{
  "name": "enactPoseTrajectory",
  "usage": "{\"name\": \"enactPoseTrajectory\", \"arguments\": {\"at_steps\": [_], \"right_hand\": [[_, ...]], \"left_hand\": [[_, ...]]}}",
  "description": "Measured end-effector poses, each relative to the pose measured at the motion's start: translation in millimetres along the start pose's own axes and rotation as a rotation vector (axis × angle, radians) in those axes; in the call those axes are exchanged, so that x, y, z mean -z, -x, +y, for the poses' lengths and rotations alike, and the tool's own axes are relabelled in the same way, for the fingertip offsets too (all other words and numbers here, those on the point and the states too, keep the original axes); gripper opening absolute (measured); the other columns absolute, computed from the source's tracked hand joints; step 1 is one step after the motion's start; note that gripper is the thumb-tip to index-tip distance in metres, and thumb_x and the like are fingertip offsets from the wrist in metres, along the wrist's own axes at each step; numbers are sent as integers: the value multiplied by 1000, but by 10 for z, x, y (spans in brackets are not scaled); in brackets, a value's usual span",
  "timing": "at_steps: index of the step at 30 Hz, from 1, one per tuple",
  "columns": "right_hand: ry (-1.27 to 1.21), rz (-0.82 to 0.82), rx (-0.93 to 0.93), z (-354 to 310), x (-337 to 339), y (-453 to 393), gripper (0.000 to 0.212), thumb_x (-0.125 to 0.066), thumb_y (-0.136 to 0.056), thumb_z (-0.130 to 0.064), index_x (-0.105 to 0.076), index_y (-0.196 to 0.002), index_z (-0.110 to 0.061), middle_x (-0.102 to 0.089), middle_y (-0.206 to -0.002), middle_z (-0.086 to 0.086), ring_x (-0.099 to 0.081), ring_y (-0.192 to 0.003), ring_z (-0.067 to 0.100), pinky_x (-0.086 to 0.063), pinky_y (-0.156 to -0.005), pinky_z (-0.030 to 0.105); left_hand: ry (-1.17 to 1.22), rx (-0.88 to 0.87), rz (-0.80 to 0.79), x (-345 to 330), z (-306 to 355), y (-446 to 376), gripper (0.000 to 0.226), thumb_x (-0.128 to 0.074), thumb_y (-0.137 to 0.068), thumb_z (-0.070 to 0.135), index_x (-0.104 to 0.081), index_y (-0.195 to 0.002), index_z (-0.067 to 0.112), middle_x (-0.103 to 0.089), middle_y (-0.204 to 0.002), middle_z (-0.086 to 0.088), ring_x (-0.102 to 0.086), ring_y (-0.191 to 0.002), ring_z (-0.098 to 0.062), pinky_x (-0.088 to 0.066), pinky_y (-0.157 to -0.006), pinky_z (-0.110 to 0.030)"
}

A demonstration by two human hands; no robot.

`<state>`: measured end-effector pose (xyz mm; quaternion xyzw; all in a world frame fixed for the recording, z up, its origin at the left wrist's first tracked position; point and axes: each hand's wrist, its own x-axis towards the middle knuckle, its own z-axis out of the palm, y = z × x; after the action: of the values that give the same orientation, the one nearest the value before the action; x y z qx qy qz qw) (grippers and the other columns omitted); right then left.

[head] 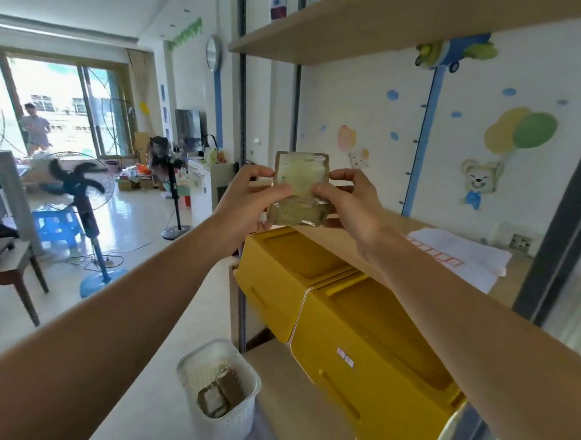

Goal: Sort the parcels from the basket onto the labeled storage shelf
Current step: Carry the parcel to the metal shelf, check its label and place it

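Observation:
Both hands hold a small brown padded parcel (300, 186) with a pale label upright in front of me, above the yellow bins. My left hand (246, 197) grips its left edge and my right hand (352, 198) grips its right edge. Below on the floor stands a white perforated basket (190, 369) with a few brown parcels (221, 394) inside. The wooden storage shelf (355, 236) carries two yellow bins (279, 269) (376, 352); the nearer one has small labels (345, 356) on its front.
A white sheet with red boxes (462, 259) lies on the shelf to the right. An upper shelf board (359, 31) runs overhead. Left of me are a blue standing fan (82, 188), a blue stool (58, 226), a dark side table (7, 269), and a person (34, 129) at the far window.

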<state>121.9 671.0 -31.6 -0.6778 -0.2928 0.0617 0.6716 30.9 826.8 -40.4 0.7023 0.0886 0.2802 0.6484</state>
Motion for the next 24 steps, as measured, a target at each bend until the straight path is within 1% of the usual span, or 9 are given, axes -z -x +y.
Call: {"name": "enactPoseTrajectory", "arguments": {"at_steps": [5, 8, 10, 13, 16, 18, 21, 22, 24], "right_hand": [[-124, -70, -46, 276, 14, -630, 39, -76, -89, -20, -58, -122, -17, -72, -117, 10, -74, -86, 22, -60, -66, 29], [-216, -107, -75, 442, -74, -948, 38, -77, -88, -19, -61, -122, -15, -75, -113, 10, -74, -93, 25, -63, -74, 35], [-278, -136, -105, 562, -152, -1111, 36, -76, -89, -17, -62, -122, -14, -76, -108, 9, -73, -91, 25, -62, -72, 34], [-281, -172, -113, 776, -290, -1322, 38, -70, -92, -10, -58, -128, -16, -73, -117, 6, -72, -100, 23, -61, -72, 31], [-196, -215, -72, 955, -440, -1501, 54, -67, -93, -2, -50, -142, -16, -65, -134, 4, -67, -112, 21, -63, -73, 28], [-126, -236, -18, 1034, -527, -1565, 59, -68, -91, 0, -50, -145, -15, -64, -137, 3, -65, -112, 18, -64, -70, 26], [5, -236, 110, 1197, -677, -1659, 51, -71, -91, -5, -59, -139, -19, -68, -132, 0, -65, -110, 20, -64, -83, 34], [48, -230, 154, 1260, -751, -1699, 49, -71, -92, -7, -60, -138, -19, -68, -131, 0, -65, -108, 17, -62, -83, 28], [71, -218, 203, 1393, -945, -1788, 45, -68, -95, -12, -60, -139, -19, -68, -132, 0, -63, -105, 13, -57, -73, 12]], "left_hand": [[53, -14, 96, -45, -258, -445, 44, -75, -89, 17, -54, -127, 21, -71, -111, -4, -71, -82, -14, -55, -62, -30], [70, -25, 160, -24, -407, -686, 43, -73, -89, 14, -54, -128, 21, -71, -106, -3, -70, -80, -15, -54, -58, -25], [71, -22, 182, 5, -510, -809, 43, -70, -90, 11, -52, -129, 20, -71, -106, -7, -69, -84, -20, -54, -54, -20], [42, -11, 242, 81, -675, -991, 47, -64, -89, 1, -50, -130, 21, -69, -113, -10, -67, -96, -26, -56, -61, -26], [4, -23, 289, 212, -844, -1208, 59, -61, -87, -7, -46, -136, 23, -61, -124, -11, -62, -109, -29, -60, -73, -38], [-65, -55, 302, 305, -957, -1330, 65, -64, -86, -8, -46, -140, 24, -60, -125, -7, -63, -109, -27, -63, -75, -41], [-81, -94, 338, 455, -1160, -1482, 58, -64, -86, -7, -57, -136, 22, -65, -122, -2, -62, -114, -29, -63, -74, -38], [-65, -101, 345, 508, -1224, -1517, 53, -63, -88, -5, -61, -133, 23, -66, -121, 0, -62, -116, -28, -61, -72, -33], [-41, -113, 365, 635, -1358, -1590, 44, -63, -92, 2, -65, -130, 25, -69, -119, 4, -62, -116, -24, -59, -69, -25]]}}
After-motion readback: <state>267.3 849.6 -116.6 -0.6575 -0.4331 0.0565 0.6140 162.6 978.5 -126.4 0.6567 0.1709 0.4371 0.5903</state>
